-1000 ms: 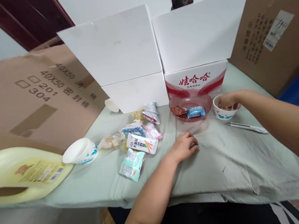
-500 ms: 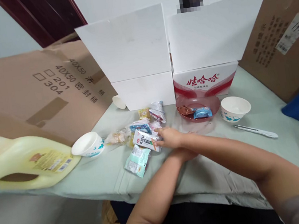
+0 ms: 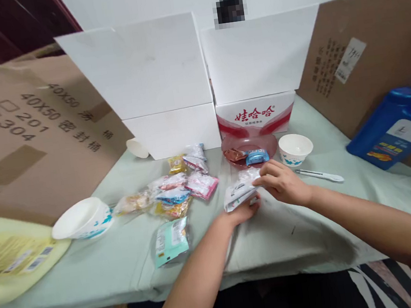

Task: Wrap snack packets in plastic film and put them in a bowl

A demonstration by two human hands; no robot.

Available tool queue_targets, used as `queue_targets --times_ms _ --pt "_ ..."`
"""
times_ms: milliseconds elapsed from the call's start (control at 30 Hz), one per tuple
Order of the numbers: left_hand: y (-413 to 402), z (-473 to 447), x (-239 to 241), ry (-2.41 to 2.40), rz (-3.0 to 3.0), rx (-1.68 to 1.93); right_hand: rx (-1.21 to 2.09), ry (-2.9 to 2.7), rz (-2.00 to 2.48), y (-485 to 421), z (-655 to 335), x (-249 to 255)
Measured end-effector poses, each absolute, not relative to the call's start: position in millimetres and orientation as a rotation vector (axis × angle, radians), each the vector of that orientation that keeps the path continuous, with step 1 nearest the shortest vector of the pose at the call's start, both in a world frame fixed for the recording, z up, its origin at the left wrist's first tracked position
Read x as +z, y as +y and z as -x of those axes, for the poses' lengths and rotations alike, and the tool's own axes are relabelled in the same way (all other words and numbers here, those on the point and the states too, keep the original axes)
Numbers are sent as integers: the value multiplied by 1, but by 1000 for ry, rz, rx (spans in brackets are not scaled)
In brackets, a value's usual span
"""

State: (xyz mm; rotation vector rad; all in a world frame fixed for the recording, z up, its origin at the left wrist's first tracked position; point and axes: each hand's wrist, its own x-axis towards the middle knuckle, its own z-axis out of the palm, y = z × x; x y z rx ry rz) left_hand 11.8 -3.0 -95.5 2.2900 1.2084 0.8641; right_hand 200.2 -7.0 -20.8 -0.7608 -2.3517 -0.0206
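Note:
A white snack packet (image 3: 238,193) with dark print is up off the cloth at the middle of the table. My right hand (image 3: 284,182) pinches its right end between thumb and fingers. From below, my left hand (image 3: 244,211) supports the same packet with curled fingers, partly hidden by it. To the left lies a loose pile of wrapped snacks: a pink packet (image 3: 202,184), a blue one (image 3: 173,195) and several others. A mint-green packet (image 3: 171,242) rests nearer the table edge. Behind my hands stands a translucent red bowl (image 3: 276,144) with a brown and a blue packet in it.
White paper bowls stand left (image 3: 81,218) and right (image 3: 296,148). A pen (image 3: 320,176) lies by the right bowl. A yellow jug (image 3: 18,254), a blue bottle (image 3: 395,129), white boxes (image 3: 172,133) and cardboard (image 3: 7,144) surround the table.
My right hand has lifted the white packet out of the pile and carried it rightward. My left hand now holds it too. The camera view has shifted right.

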Motion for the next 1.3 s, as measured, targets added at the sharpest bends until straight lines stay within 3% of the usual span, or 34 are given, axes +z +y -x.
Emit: queue_targets --times_ms 100,300,400,533,700,967,1300 --pt "3 -11 -97 1048 -2351 830 -60 -2299 942 -22 -247 -44" --pt "12 1 -98 1429 -2234 1040 -12 -2425 1196 -42 -282 -84" --pt "7 1 -91 1321 -2250 1102 65 -2450 1183 -42 -293 -85" --pt "-4 -8 -82 943 -2415 929 -66 -2221 1413 -30 -323 -81" --pt "-7 -11 -81 923 -2473 745 -134 -2052 1952 -17 -346 -80" --pt "-6 -10 -83 961 -2423 765 -91 -2478 1369 -34 -262 -58" --pt "-9 -15 -83 1011 -2382 743 -121 -2424 2035 -34 -341 -50"
